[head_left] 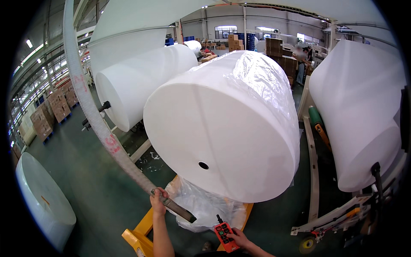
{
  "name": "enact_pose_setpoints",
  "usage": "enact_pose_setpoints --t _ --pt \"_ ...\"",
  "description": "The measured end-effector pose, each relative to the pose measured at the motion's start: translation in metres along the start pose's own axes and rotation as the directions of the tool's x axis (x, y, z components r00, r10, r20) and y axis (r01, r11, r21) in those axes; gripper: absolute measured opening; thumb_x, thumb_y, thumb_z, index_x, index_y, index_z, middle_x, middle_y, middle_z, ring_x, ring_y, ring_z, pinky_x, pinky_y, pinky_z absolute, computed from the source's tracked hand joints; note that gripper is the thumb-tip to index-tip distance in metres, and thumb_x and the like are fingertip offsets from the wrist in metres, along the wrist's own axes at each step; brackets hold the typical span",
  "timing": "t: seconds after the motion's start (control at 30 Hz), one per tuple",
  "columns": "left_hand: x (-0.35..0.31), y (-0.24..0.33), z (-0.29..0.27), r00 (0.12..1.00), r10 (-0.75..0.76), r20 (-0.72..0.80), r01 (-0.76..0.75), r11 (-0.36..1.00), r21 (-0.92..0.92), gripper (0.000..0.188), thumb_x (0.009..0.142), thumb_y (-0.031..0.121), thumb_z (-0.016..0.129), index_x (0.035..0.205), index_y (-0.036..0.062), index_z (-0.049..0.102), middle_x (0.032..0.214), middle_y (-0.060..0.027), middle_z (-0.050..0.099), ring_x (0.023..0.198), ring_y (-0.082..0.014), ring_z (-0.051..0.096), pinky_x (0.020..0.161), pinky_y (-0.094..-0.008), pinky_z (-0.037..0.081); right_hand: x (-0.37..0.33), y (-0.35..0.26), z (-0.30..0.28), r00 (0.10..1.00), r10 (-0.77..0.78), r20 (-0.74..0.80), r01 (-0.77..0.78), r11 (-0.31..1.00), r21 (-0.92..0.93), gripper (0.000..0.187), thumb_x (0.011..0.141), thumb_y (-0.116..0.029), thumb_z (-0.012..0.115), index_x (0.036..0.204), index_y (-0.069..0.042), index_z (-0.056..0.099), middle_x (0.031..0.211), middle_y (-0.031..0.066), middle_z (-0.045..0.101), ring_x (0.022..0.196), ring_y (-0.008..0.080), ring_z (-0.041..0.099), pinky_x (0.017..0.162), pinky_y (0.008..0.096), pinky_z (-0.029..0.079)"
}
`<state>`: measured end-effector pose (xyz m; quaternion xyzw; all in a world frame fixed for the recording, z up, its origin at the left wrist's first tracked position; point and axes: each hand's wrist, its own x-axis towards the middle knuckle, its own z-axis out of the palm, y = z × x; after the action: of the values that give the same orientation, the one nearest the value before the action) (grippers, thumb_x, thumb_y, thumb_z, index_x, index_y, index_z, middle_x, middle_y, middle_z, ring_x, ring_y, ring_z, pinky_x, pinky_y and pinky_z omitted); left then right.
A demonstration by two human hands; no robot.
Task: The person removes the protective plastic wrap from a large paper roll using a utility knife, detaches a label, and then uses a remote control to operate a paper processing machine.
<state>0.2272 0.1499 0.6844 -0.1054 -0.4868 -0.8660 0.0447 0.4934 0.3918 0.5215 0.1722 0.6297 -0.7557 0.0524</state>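
Note:
My left hand [158,201] is closed around a long pole [112,143] near its dark lower end. Whitish and marked with red, the pole rises to the upper left and looks curved in this view. In my right hand [240,237] is a red remote control [225,234] with black buttons and a short black antenna; my thumb rests on its face. Ahead stands a huge white paper roll [218,137], a dark core hole in its near end. Clear plastic wrap [265,81] covers part of its top, and more plastic film [195,203] lies crumpled beneath it.
A yellow pallet jack [139,240] sits below the roll. Mounted paper rolls flank it at left [113,100] and right [355,111], the right one beside a pale metal frame [314,171]. Another wrapped roll [40,197] stands far left. People [303,60] work among cartons behind.

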Motion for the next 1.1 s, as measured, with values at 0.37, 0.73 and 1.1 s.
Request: enact_pose_setpoints --t 0.37,0.73,1.1 --pt "-0.007 -0.015 0.005 1.0 -0.013 0.009 0.013 1.0 0.008 0.035 0.085 0.038 0.059 0.085 0.0037 0.051 0.064 -0.0054 0.05 0.06 -0.0156 0.049 0.058 -0.029 0.043 -0.003 -0.016 -0.009 0.996 0.044 -0.075 -0.032 0.987 0.155 0.028 0.081 -0.014 0.061 0.102 0.002 0.052 0.086 0.0061 0.058 0.078 0.0127 0.057 0.07 0.0271 0.047" --pt "0.004 -0.026 -0.013 0.999 -0.039 0.028 0.034 0.986 0.164 0.038 0.085 0.043 0.056 0.082 0.0052 0.054 0.067 -0.0037 0.051 0.06 -0.0137 0.05 0.056 -0.027 0.043 -0.008 -0.051 -0.007 0.991 -0.032 -0.133 0.076 0.939 0.337 0.025 0.082 -0.008 0.057 0.105 -0.001 0.051 0.091 0.0066 0.059 0.08 0.0147 0.059 0.071 0.0303 0.05" --pt "0.125 0.039 0.069 0.995 0.04 0.09 -0.06 0.97 0.237 0.031 0.089 0.023 0.054 0.106 -0.0032 0.056 0.086 -0.0099 0.063 0.08 -0.0139 0.059 0.074 -0.0262 0.046 -0.025 -0.094 -0.004 0.979 -0.003 -0.203 0.119 0.82 0.559 0.027 0.091 -0.016 0.044 0.116 -0.005 0.047 0.097 0.0051 0.061 0.081 0.0144 0.062 0.071 0.0295 0.054"
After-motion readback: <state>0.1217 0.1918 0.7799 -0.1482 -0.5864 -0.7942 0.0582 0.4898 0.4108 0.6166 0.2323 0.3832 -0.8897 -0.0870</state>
